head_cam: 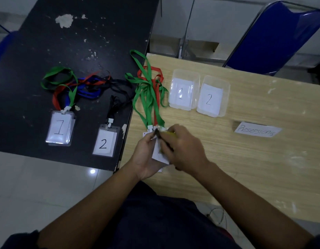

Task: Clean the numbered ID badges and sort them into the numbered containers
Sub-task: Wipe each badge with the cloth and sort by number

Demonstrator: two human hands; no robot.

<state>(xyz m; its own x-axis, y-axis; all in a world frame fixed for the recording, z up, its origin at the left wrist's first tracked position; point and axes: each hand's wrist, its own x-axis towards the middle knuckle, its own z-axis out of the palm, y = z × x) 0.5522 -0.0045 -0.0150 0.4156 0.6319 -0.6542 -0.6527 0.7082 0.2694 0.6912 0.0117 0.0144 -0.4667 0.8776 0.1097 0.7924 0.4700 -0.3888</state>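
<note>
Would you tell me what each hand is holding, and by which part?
Left hand grips a white badge by its left edge; right hand holds a yellow cloth against it.

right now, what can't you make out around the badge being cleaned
Head view: the number on the held badge is covered by the right hand and motion blur.
Head view: the yellow wiper is mostly under that hand; cloth or sponge, cannot tell.
Head view: the stack marked 1 overlaps itself, so its badge count is unclear.
</note>
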